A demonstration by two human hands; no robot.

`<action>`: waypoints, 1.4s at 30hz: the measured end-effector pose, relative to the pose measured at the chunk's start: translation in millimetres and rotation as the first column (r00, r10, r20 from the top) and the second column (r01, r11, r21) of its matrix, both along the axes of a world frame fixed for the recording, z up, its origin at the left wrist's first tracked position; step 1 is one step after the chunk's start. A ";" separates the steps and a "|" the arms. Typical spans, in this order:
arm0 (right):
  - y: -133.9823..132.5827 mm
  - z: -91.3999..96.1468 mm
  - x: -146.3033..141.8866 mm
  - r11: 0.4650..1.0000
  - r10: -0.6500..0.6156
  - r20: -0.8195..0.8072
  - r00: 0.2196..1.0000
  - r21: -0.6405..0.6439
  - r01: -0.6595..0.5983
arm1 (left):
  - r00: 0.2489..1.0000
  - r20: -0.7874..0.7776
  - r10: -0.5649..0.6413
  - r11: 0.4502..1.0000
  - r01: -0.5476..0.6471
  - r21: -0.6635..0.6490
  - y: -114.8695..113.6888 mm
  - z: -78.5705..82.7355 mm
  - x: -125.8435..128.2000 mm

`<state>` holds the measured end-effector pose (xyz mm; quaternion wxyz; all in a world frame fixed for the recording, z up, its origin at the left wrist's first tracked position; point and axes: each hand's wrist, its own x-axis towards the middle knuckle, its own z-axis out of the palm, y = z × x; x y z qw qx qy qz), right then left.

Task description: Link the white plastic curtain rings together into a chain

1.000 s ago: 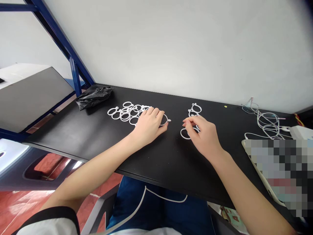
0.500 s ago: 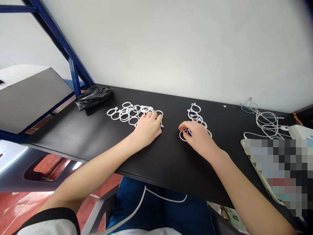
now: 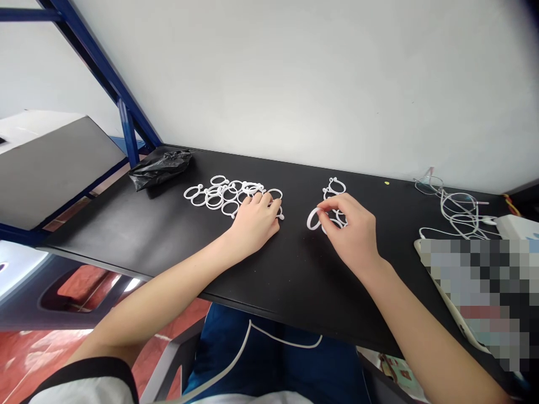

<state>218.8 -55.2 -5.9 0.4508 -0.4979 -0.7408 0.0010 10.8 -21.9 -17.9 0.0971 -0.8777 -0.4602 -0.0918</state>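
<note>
On the black table (image 3: 126,224) lies a pile of loose white plastic rings (image 3: 219,193). My left hand (image 3: 255,221) rests on the pile's right edge, fingers curled over a ring there. To the right, my right hand (image 3: 351,230) pinches a white ring (image 3: 314,217) and holds it tilted up off the table. It is the near end of a chain of linked white rings (image 3: 336,188) that runs back toward the wall.
A crumpled black plastic bag (image 3: 160,166) lies at the table's far left corner. White cables (image 3: 458,210) and a pair of glasses (image 3: 427,184) sit at the far right. A blue metal frame (image 3: 113,84) rises on the left.
My right hand has lifted the nearest ring off the table and tilted it upright. My left hand has drawn back slightly onto the pile's edge.
</note>
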 end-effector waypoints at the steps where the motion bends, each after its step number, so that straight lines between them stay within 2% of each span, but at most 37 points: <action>1: -0.3 1.0 -0.5 1.000 -0.001 -0.008 1.000 0.021 0.001 | 1.000 0.003 -0.002 1.000 0.002 -0.001 -0.2 -0.3 0.1; 7: -1.0 0.4 -1.8 0.999 0.007 -0.059 0.998 0.048 -0.005 | 1.000 0.023 0.004 1.000 -0.004 -0.027 -0.5 1.8 0.6; 9: -1.2 -0.5 -2.0 0.999 -0.001 -0.066 0.998 0.045 0.004 | 0.996 0.077 -0.033 0.999 0.035 -0.016 -1.7 4.6 1.3; 11: -1.9 -0.5 -2.4 0.999 -0.009 -0.072 0.997 0.050 0.012 | 0.974 0.189 -0.124 0.992 0.126 0.001 -4.5 8.2 2.6; 14: -3.8 1.2 -3.6 0.997 -0.007 -0.069 0.998 0.075 0.012 | 0.870 0.385 -0.308 0.949 0.308 0.063 -10.4 13.3 5.1; 16: -5.3 2.5 -4.7 0.995 0.003 -0.066 0.998 0.101 0.003 | 0.787 0.481 -0.387 0.916 0.388 0.102 -14.1 14.9 6.5; 19: -7.2 3.4 -6.6 0.989 0.032 -0.075 0.997 0.143 -0.021 | 0.700 0.570 -0.431 0.886 0.449 0.119 -16.6 14.0 7.7; 21: -8.0 3.5 -7.7 0.987 0.051 -0.072 0.996 0.155 -0.039 | 0.674 0.588 -0.447 0.874 0.469 0.127 -16.6 12.2 8.4; 29: -8.6 3.9 -10.2 0.981 0.082 -0.047 0.995 0.182 -0.073 | 0.703 0.560 -0.439 0.882 0.456 0.118 -15.5 7.7 10.0; 35: -9.5 -1.4 -10.4 0.971 0.153 -0.019 0.988 0.189 -0.147 | 0.717 0.535 -0.447 0.884 0.447 0.140 -12.9 4.4 9.1; 42: -11.1 -3.1 -12.2 0.973 0.136 -0.048 0.990 0.197 -0.124 | 0.729 0.527 -0.437 0.887 0.447 0.117 -11.2 7.0 7.5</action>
